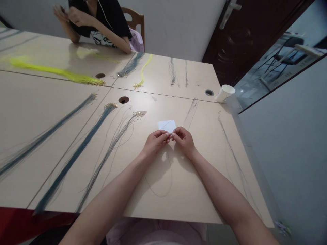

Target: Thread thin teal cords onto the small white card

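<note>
My left hand (157, 141) and my right hand (184, 139) meet over the table, thumbs and fingertips pinched almost together. Between them is the end of a thin line (171, 177), whose slack curves down in a loop onto the tabletop. A tiny dark bit shows at the fingertips, too small to name. Just beyond my fingers lies a white folded paper (167, 125). To its right a clear ruler (192, 110) rests at a slant, its near end close to my right hand.
Left of my arms lie bundles of grey line (112, 146) and blue-grey line (79, 153) with gold-coloured ends. Yellow strands (51, 69) stretch across the far left. A loose line bundle (231, 146) and a white cup (225, 93) are at right. Opposite sits a person (102, 23).
</note>
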Motion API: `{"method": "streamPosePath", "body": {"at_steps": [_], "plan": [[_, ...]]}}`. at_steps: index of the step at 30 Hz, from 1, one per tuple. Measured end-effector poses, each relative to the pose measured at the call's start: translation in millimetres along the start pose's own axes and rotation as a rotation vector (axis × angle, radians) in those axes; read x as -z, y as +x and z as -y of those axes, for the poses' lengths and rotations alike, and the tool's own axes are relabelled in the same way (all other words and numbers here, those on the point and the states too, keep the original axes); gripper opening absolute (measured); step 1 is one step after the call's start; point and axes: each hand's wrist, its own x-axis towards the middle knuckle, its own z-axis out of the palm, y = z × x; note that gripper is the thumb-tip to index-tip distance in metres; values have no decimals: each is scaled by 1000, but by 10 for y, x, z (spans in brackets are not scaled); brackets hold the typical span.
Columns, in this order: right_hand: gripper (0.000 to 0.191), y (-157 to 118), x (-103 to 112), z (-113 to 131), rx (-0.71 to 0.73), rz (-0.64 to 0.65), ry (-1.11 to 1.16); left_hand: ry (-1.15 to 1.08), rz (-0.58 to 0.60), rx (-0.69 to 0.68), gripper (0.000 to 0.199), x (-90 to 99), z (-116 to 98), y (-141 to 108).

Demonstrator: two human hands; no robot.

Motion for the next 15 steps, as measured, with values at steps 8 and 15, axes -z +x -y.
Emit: {"method": "streamPosePath", "body": {"at_steps": [8,15], "plan": [[12,-6,-7,-7,22,-6,-74,-19,-8,43,19,-12,-31,-11],[11,-4,-3,1,55,-11,-105,-101,-23,76,16,-23,-42,-13]]}}
